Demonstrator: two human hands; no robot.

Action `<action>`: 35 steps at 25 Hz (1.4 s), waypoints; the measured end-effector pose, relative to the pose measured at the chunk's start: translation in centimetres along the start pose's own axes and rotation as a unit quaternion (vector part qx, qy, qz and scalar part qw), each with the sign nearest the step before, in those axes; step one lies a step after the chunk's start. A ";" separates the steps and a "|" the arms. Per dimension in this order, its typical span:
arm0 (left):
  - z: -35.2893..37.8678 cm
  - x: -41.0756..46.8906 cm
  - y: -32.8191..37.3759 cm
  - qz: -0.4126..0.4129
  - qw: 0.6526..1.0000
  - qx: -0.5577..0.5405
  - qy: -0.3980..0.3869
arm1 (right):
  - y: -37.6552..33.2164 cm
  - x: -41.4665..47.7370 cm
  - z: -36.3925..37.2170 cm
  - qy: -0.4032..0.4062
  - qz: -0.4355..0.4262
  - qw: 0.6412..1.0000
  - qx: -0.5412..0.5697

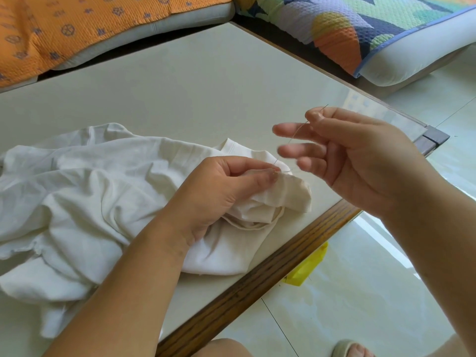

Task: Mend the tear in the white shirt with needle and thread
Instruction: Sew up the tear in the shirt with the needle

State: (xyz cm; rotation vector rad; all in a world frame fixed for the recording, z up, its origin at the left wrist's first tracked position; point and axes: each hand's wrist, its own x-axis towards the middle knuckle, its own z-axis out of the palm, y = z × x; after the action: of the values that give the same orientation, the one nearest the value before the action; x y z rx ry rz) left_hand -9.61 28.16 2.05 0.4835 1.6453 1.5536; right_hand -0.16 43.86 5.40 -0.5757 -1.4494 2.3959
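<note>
Head view: the white shirt [90, 189] lies crumpled on the table [180, 86], near its front edge. The left hand [221, 191] pinches a raised fold of it between thumb and forefinger, probably to steady the cloth at the stitch. The right hand [360, 161], raised just beside, pinches the needle [324, 108] between thumb and forefinger with the other fingers spread. The thread [296, 132] runs down to the pinched fold, apparently to draw a stitch through.

Our left hand [221, 191] and right hand [360, 161] come from bare forearms; one foot wears a pale slipper [341, 347].
</note>
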 end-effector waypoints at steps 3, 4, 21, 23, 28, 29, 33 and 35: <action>-0.1 0.0 -0.1 -0.002 1.000 0.009 -0.001 | -0.1 0.6 -0.4 0.039 -0.039 0.994 0.090; -0.1 0.1 -0.1 -0.001 1.000 0.012 -0.002 | -0.2 0.8 -0.6 0.078 -0.074 0.991 0.077; -0.5 0.2 -0.1 0.006 0.999 0.035 0.002 | 0.9 0.6 -1.7 0.220 -0.284 0.750 -0.556; -0.5 0.2 -0.1 0.007 0.999 0.044 0.007 | 0.8 0.7 -2.0 0.230 -0.279 0.728 -0.583; -0.7 0.4 -0.2 0.008 0.998 0.061 0.018 | 1.0 0.7 -1.6 0.201 -0.251 0.715 -0.621; -0.7 0.4 -0.3 0.010 0.998 0.062 0.018 | 1.1 0.7 -1.5 0.179 -0.228 0.738 -0.609; -0.8 0.3 -0.2 0.014 0.998 0.059 0.010 | 0.7 0.2 -0.8 0.057 -0.122 0.811 -0.569; -0.8 0.3 -0.2 0.016 0.998 0.057 0.009 | 0.4 0.1 -0.5 -0.003 -0.088 0.812 -0.577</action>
State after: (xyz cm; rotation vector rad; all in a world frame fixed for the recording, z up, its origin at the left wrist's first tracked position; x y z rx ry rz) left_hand -10.32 27.88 1.70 0.5597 1.7547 1.4970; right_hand -0.06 44.10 4.78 -0.5924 -2.7190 1.1203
